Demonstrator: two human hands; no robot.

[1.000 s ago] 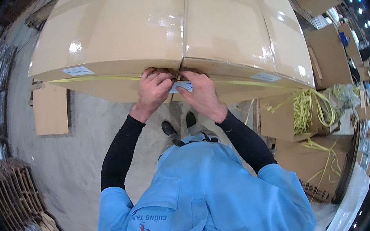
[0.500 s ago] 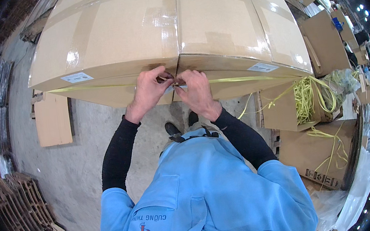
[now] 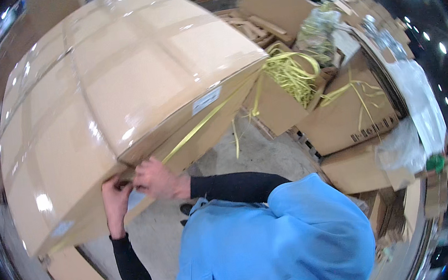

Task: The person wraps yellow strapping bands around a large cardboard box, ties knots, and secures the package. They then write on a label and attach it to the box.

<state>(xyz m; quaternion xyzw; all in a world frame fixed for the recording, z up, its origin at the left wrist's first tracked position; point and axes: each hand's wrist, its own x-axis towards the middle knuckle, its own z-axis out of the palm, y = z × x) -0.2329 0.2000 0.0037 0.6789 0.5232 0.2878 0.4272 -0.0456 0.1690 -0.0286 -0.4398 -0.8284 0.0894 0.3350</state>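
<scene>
Hands meet at the near lower edge of the big taped cardboard box (image 3: 123,106): left hand (image 3: 115,196) curls closed against the edge, right hand (image 3: 155,180) pinches the yellow strap (image 3: 201,123) running rightward along the box's side. That strap looks thin, springy and slick, best gripped close to the edge.

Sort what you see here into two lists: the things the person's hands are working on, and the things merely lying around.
In hand:
- large taped cardboard box
- yellow strap around its side
- left hand and right hand, both at the box's near edge where the strap runs

Lying about:
- heap of loose yellow straps
- open cartons
- clear plastic bag
- flat cardboard piece on the floor
</scene>
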